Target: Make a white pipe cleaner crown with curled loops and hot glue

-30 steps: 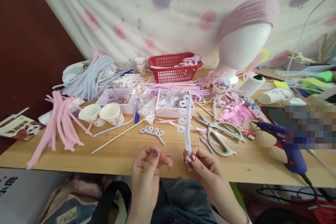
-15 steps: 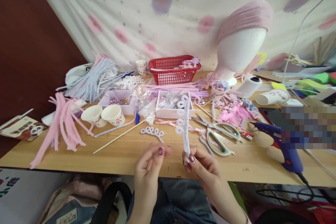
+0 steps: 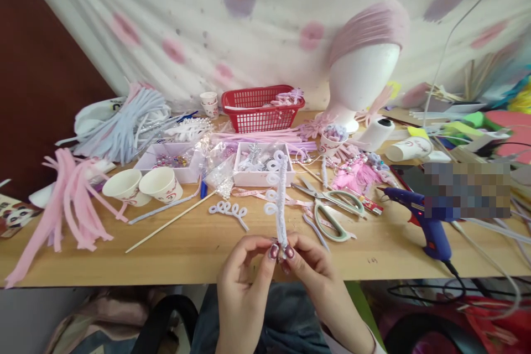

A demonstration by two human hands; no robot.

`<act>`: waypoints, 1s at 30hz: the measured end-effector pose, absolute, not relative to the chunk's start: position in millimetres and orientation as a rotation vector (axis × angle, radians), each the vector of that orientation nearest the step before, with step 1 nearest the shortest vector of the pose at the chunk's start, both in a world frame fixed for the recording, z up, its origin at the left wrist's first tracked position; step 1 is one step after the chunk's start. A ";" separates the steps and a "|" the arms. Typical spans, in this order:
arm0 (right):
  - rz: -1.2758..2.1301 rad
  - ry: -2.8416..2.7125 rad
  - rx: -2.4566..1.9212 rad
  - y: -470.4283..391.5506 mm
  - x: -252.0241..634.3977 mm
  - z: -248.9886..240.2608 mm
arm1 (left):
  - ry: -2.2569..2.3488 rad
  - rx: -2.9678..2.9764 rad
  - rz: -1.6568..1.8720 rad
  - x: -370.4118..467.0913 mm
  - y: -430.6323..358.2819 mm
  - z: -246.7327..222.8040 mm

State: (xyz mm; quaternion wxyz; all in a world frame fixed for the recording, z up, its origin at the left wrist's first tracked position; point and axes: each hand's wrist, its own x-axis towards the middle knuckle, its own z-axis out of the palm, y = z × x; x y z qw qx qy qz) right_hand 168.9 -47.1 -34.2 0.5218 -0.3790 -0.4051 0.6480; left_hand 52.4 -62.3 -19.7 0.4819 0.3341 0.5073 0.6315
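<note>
Between my two hands stands a pale lilac pipe cleaner piece (image 3: 281,204), upright, with several small loops curling off its left side. My left hand (image 3: 248,279) pinches its lower end from the left, thumb and fingertips closed. From the right, my right hand (image 3: 314,274) grips the same end, its thumb beside the left thumb. The fingers hide the very bottom of the piece. On the table to the left lies a separate looped pipe cleaner (image 3: 229,210) with a short bare tail. Scissors with pale green handles (image 3: 332,207) rest open to the right.
A blue hot glue gun (image 3: 427,218) lies at the right with its cord over the edge. Paper cups (image 3: 161,185), a wooden stick (image 3: 168,224) and pink pipe cleaners (image 3: 68,196) are at the left. Behind stand a red basket (image 3: 261,113) and a white mannequin head (image 3: 363,74).
My left hand has moved right and closed on the lower end of the looped piece, beside my right hand. The whole view has shifted, so the table appears further left.
</note>
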 end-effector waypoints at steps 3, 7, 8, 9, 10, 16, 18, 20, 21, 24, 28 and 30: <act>1.558 -0.971 -0.913 -46.3 171.6 -34.5 | 1.260 0.803 1.517 47.8 -54.8 -23.4; 1.657 -0.981 -0.881 -47.9 176.7 -35.3 | 1.225 0.765 1.551 26.1 -30.1 -25.4; 1.678 -0.992 -0.877 -48.3 177.5 -35.5 | 1.216 0.759 1.564 21.1 -24.3 -24.9; 1.692 -1.005 -0.873 -48.5 178.1 -35.6 | 1.214 0.765 1.573 17.3 -19.5 -24.2; 1.702 -1.021 -0.866 -48.5 178.3 -35.5 | 1.216 0.775 1.576 14.8 -16.0 -23.3; 1.744 -1.135 -0.902 -46.1 178.1 -29.2 | 1.175 0.795 1.575 20.2 -10.5 -19.7; 1.739 -1.151 -0.907 -45.8 179.0 -27.4 | 1.131 0.781 1.589 23.2 -8.0 -16.9; 1.727 -1.164 -0.914 -46.0 180.3 -26.9 | 1.052 0.755 1.578 24.9 -3.3 -12.3; 1.724 -1.171 -0.920 -46.1 181.0 -27.0 | 1.014 0.751 1.564 25.2 -0.3 -9.7; 1.731 -1.204 -0.941 -46.5 182.0 -27.4 | 0.984 0.804 1.532 24.5 8.9 -2.3; 1.757 -1.244 -0.942 -46.7 182.3 -28.0 | 1.050 0.855 1.543 23.4 16.8 3.2; 1.766 -1.242 -0.938 -46.8 182.6 -28.6 | 1.059 0.842 1.553 24.6 17.1 3.5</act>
